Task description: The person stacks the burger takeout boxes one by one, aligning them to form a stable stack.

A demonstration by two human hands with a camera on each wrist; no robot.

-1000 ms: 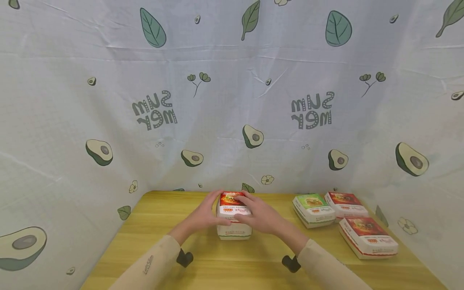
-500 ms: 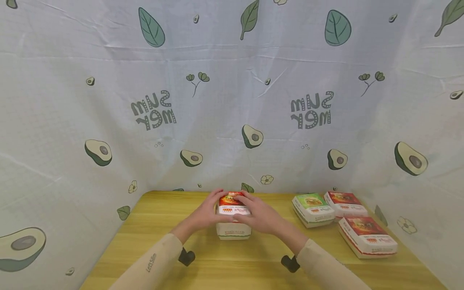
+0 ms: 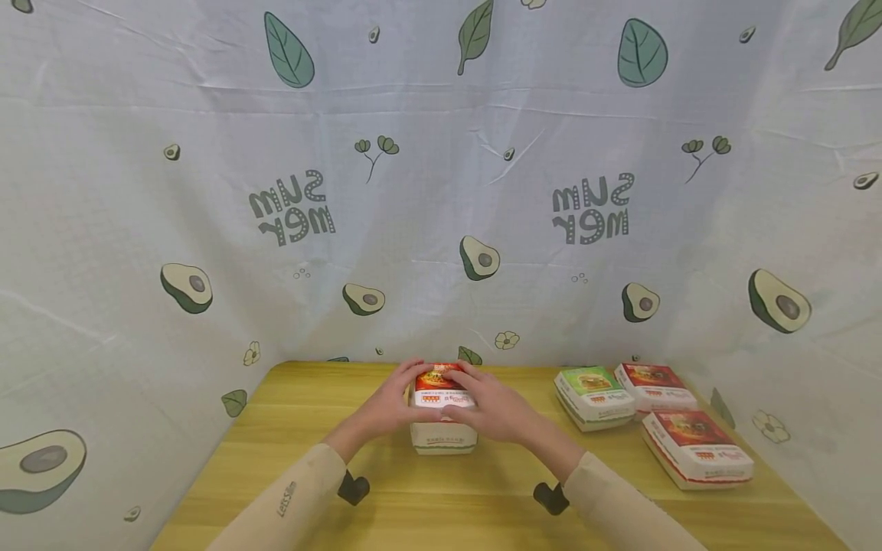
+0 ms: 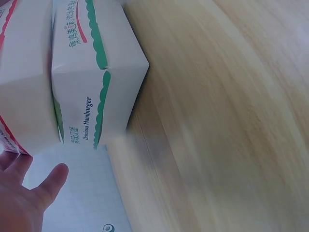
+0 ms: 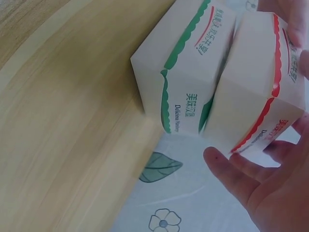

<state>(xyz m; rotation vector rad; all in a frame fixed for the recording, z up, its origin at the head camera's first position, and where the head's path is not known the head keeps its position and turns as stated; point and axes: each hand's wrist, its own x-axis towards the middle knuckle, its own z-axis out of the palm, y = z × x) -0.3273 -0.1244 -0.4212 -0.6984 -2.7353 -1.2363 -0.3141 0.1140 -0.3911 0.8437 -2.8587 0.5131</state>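
Observation:
A red-topped hamburger box [image 3: 434, 380] sits on top of a green-trimmed hamburger box [image 3: 444, 439] at the middle of the table. My left hand [image 3: 387, 405] holds the upper box by its left side, and my right hand [image 3: 501, 409] holds its right side, with some fingers over the top edges. Both thumbs meet near the front. In the left wrist view, the green-trimmed box [image 4: 96, 53] rests on the wood beneath the red-trimmed box [image 4: 24, 82]. The right wrist view shows a thin seam between the two boxes, with the right hand [image 5: 275, 186] at the upper one.
To the right on the wooden table [image 3: 441, 505] stand a green-topped box [image 3: 596, 402], a red-topped box [image 3: 658, 390] behind it and another red-topped box [image 3: 699, 451] nearer the front. A patterned curtain [image 3: 427, 191] hangs around the table's back and sides.
The upper box has settled slightly downward onto the lower one, and my left thumb has come in to meet the right thumb. Both hands otherwise stay in place.

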